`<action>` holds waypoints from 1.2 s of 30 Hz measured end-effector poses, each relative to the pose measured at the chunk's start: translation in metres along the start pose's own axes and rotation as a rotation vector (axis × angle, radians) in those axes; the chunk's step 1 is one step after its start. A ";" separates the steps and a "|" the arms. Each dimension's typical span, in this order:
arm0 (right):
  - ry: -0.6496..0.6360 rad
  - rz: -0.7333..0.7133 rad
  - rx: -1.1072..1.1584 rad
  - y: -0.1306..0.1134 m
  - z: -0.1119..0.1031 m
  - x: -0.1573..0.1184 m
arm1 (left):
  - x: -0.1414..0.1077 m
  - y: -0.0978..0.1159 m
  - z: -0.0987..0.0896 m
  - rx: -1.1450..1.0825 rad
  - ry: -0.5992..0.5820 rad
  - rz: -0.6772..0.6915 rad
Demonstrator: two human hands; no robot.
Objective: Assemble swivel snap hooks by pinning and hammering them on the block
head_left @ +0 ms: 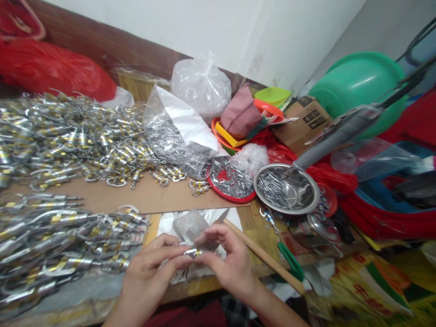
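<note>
- Find the small metal fitting (193, 252) at the near middle, held up between both hands, over the near edge of the bench (260, 234).
- To handle it well, steady it from the left and work its right end with light thumb pressure; hold it level and low, so as to lose nothing if it slips.
- On the left hand (151, 268), note a closed grip: pinching the fitting's left end between thumb and forefinger, with no gap to speak of.
- On the right hand (233, 259), note a looser grip: thumb at the fitting's right end, fingers arched apart above. Cannot tell whether closed on anything, owing to blur.
- Just beyond the fingers, see a grey block (190, 225) on white paper; to the right, a wooden handle (267, 259), slanting nearer. Best to hold both wrists clear of it.
- On the left, see rows of metal assemblies (61, 222), with a larger heap (68, 131) farther off, past a strip of brown cardboard (112, 195).
- Far right of the hands, find a red tray (235, 198) of small metal pieces, touching or just beside a steel bowl (316, 195) of thin metal pins (272, 186).
</note>
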State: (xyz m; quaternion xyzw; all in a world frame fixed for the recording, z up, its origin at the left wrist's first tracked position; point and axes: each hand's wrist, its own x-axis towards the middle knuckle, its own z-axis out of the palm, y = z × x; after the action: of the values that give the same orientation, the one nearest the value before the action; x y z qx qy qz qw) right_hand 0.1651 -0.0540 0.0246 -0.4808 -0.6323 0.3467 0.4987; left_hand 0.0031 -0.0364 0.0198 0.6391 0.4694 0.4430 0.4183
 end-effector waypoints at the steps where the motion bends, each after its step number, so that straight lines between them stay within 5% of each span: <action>1: -0.018 -0.127 -0.089 0.002 -0.003 -0.002 | 0.000 0.000 0.000 -0.031 -0.004 -0.044; 5: -0.161 -0.567 -0.439 0.008 -0.015 -0.006 | 0.000 0.001 0.000 -0.076 -0.037 -0.133; 10: -0.210 -0.682 -0.547 0.005 -0.018 -0.004 | 0.003 0.000 -0.004 -0.011 -0.110 -0.118; 14: -0.133 -0.576 -0.449 0.007 -0.010 -0.003 | 0.005 -0.001 -0.009 -0.032 -0.102 -0.131; 17: -0.101 -0.440 -0.347 0.009 -0.003 -0.004 | 0.002 -0.004 -0.007 -0.121 -0.146 -0.276; 21: -0.091 -0.279 -0.271 0.003 0.000 -0.006 | -0.009 -0.014 0.004 -0.378 -0.044 -0.471; 25: -0.286 -0.091 -0.276 -0.002 -0.010 0.007 | -0.013 -0.021 0.013 -0.522 -0.029 -0.516; 27: -0.306 -0.011 -0.434 0.006 -0.024 0.027 | -0.010 -0.020 0.013 -0.526 -0.032 -0.536; 31: -0.027 0.172 -0.882 0.043 -0.061 0.081 | -0.002 -0.011 0.008 -0.527 -0.077 -0.547; 36: -0.056 0.276 -1.011 0.085 -0.080 0.119 | 0.003 -0.009 0.006 -0.563 -0.205 -0.545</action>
State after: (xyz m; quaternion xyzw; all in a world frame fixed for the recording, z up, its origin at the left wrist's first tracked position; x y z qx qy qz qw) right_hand 0.2600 0.0815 0.0029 -0.7310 -0.6644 0.0735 0.1370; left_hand 0.0077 -0.0324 0.0103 0.3925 0.4378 0.3609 0.7238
